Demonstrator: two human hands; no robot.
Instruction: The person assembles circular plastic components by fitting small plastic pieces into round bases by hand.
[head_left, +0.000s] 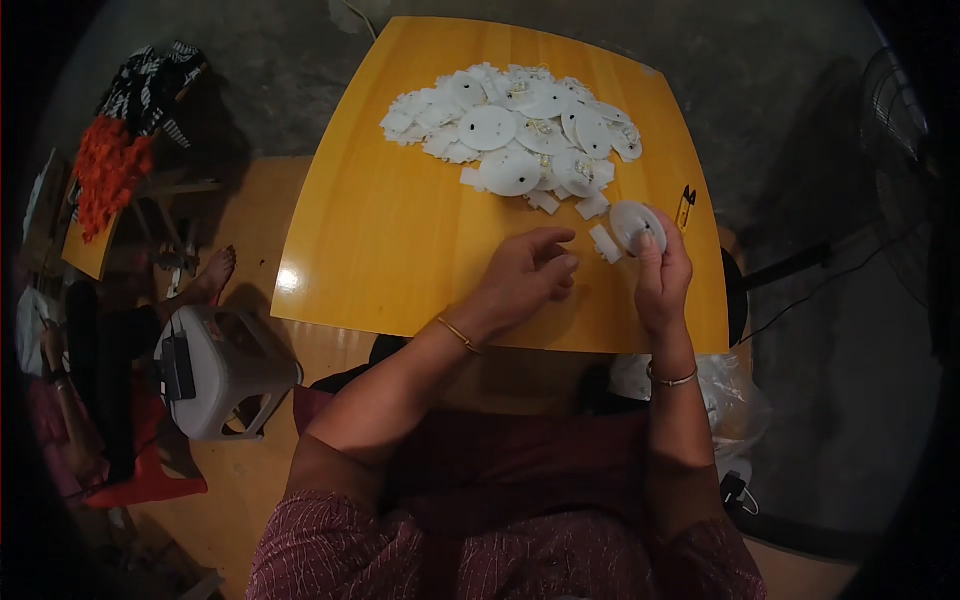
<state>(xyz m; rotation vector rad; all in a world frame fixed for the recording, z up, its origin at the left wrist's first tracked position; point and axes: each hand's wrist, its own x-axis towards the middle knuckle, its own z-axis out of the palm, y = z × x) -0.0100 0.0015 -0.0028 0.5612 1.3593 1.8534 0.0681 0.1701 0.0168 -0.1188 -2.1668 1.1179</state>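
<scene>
My right hand (663, 275) grips a round white plastic disc (630, 222) near the table's right side, its thumb pressed on the disc's face. My left hand (532, 272) hovers over the front of the table, fingers loosely bent and a gap between thumb and forefinger; nothing shows in it. Just left of the held disc lies a small white rectangular piece (605, 244). Beyond both hands spreads a heap of white discs (487, 128) mixed with small white pieces, some discs with dark spots. Yellow thread snips (686, 208) rest right of the disc.
The yellow wooden table (360, 220) has its front edge below my forearms. To the left stand a grey plastic stool (215, 375) and orange cloth (110, 175) on another surface. Another person's bare foot (218, 272) is beside the stool. A clear plastic bag (735, 395) lies below right.
</scene>
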